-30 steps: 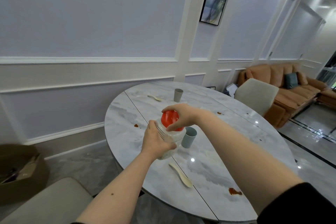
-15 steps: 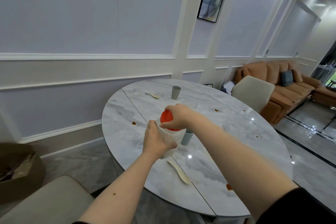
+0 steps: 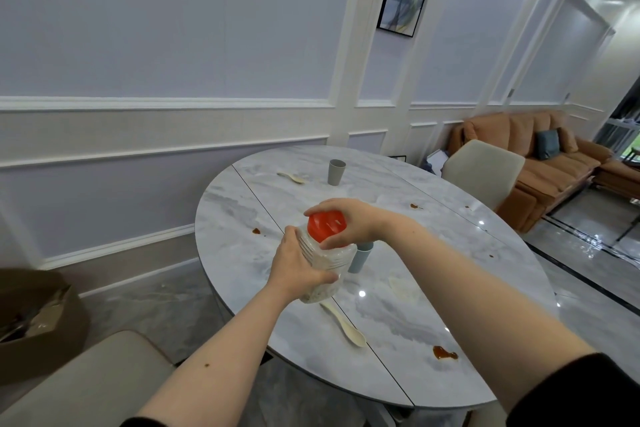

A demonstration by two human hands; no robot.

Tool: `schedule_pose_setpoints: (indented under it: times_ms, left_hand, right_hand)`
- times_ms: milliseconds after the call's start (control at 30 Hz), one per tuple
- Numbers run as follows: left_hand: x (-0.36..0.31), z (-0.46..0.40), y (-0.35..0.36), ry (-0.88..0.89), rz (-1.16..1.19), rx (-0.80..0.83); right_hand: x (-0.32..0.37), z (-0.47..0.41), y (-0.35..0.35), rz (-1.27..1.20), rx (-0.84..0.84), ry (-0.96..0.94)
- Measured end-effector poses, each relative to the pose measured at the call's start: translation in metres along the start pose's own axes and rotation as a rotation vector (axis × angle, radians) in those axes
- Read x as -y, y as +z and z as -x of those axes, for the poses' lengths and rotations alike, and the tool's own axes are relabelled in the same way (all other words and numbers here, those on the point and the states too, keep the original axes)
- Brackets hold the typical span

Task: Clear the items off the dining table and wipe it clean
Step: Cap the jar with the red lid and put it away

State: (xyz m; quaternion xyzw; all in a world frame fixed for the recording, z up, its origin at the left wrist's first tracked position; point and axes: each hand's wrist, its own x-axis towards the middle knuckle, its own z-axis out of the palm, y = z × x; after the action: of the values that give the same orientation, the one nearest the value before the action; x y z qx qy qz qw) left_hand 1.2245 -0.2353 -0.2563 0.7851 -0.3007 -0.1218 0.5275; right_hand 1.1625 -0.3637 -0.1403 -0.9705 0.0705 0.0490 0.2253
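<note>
**Both hands on the red-capped jar above the near-left edge of the surface**

Head view: the left hand (image 3: 299,265) wraps its curled fingers and thumb round the ribbed body of the clear jar (image 3: 327,258), holding it tilted above the surface (image 3: 433,305), near the near-left edge. The right hand (image 3: 349,218) arches over the red cap (image 3: 325,224), fingers curled round its rim and thumb pressed below it.

Just behind the jar stands a blue cup (image 3: 360,258), partly hidden. A cream spoon (image 3: 344,324) lies on the surface below the jar, close to the near edge. A brown stain (image 3: 444,354) sits toward the near-right edge, another stain (image 3: 256,230) by the left edge. A grey cup (image 3: 336,172) and a second spoon (image 3: 291,177) lie near the far edge, well apart from the hands. The middle and right of the surface offer open room. A beige chair (image 3: 483,172) stands at the far-right edge; another chair (image 3: 86,378) sits beside the near-left edge.
</note>
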Motion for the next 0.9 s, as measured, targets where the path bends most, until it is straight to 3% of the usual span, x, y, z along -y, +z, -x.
schedule_pose_setpoints:
  times_ms: [200, 333, 500, 633, 900]
  left_hand:
    - [-0.001, 0.0, 0.002, 0.006, -0.008, -0.028]
    - [-0.004, -0.003, 0.007, 0.033, 0.019, -0.022]
    - [-0.003, -0.005, 0.003, 0.042, 0.04, -0.006]
    - [-0.012, -0.009, 0.002, 0.057, 0.089, -0.016]
    - [-0.019, -0.011, 0.009, 0.032, 0.151, -0.099]
  right_hand:
    - [0.002, -0.003, 0.008, 0.082, -0.103, 0.112]
    - [0.008, -0.007, 0.018, 0.284, -0.222, 0.189]
    - [-0.002, 0.002, 0.01, 0.192, -0.072, 0.035]
    - [-0.004, 0.003, 0.02, 0.179, -0.282, -0.021]
    - [0.016, -0.018, 0.037, 0.246, -0.44, 0.23]
